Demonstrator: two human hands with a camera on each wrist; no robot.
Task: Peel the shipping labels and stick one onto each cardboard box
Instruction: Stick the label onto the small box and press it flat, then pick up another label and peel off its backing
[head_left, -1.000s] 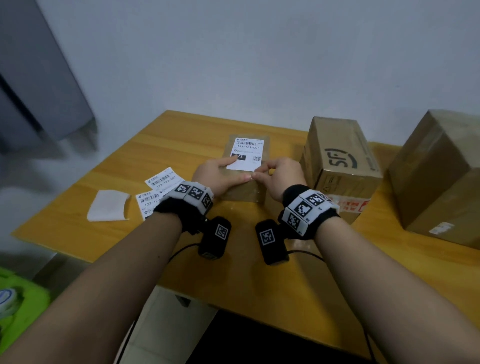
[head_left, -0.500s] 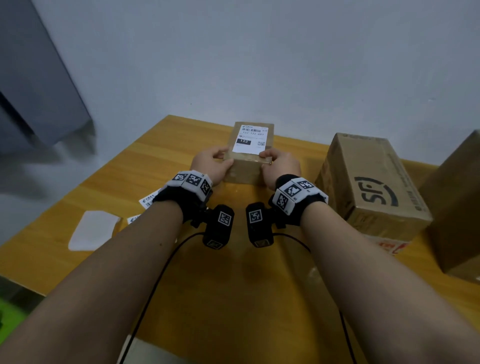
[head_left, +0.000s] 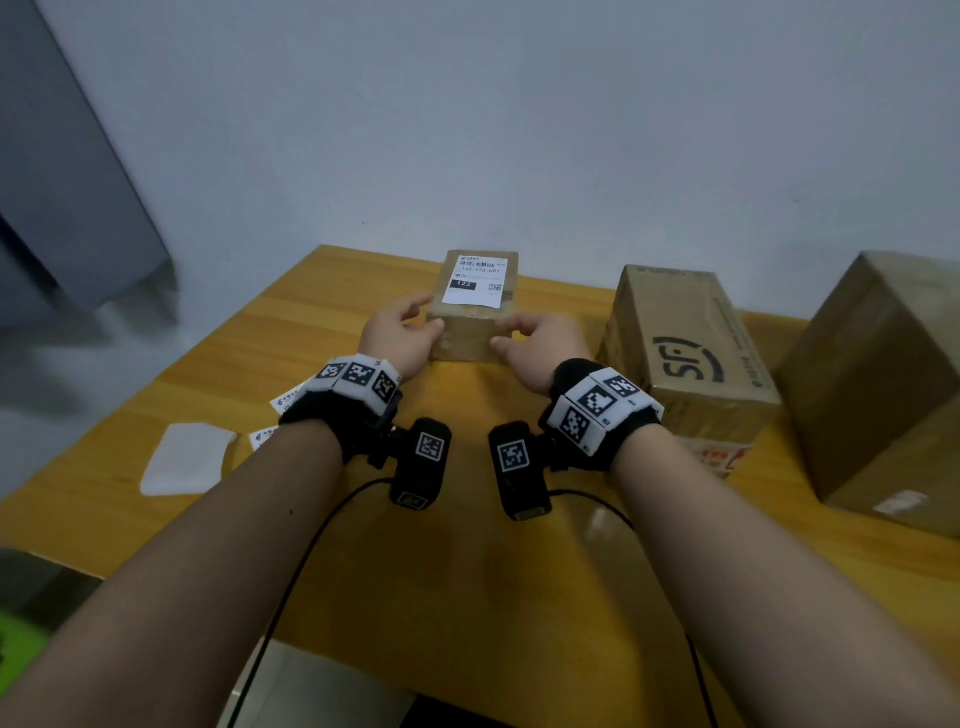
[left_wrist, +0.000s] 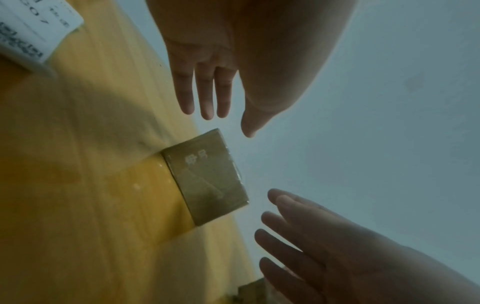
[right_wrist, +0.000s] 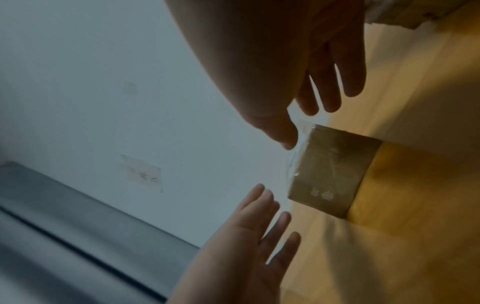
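Both hands have let go of the small box (head_left: 470, 325), which now sits farther back on the table (head_left: 208, 374), labelled top up. Left hand (head_left: 397, 335) and right hand (head_left: 540, 345) flank it, fingers spread and holding nothing, just clear of its sides.
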